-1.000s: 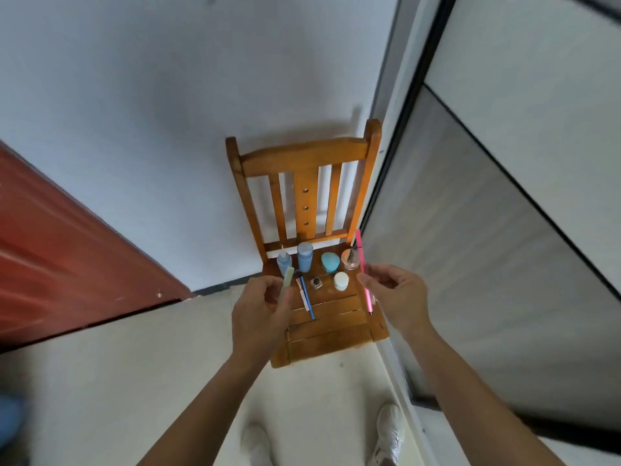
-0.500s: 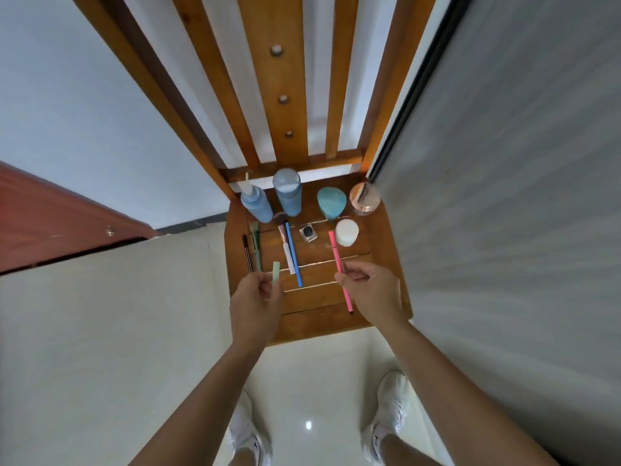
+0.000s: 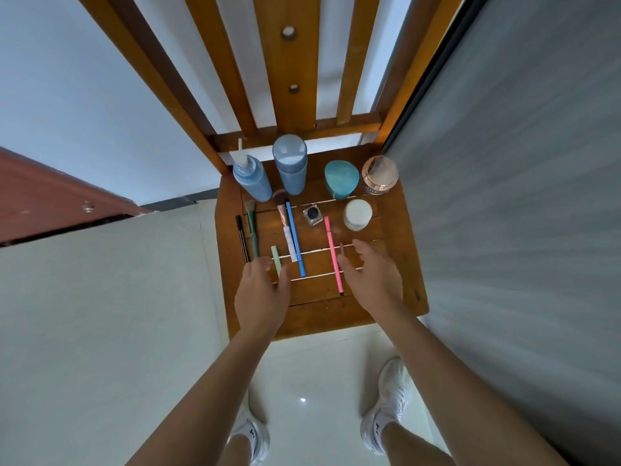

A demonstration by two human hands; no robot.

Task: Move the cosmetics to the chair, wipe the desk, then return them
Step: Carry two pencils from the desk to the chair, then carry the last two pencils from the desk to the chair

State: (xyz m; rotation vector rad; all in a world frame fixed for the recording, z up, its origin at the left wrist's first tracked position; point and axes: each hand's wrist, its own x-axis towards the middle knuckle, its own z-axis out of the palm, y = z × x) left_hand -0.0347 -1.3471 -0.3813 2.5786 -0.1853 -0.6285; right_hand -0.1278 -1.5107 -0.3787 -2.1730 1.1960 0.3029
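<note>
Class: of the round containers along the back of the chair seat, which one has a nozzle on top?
The leftmost blue bottle, which has a white nozzle; the taller bottle beside it has a flat cap.

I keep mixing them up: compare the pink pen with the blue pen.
The pink pen lies right of the blue pen and reaches nearer the seat's front edge. The blue pen lies against a brush; the pink pen lies alone. Both are slim and lie flat across the chair slats.

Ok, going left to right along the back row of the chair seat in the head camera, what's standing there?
Blue pump bottle → blue capped bottle → teal egg-shaped sponge → rose-gold-lidded jar.
</note>
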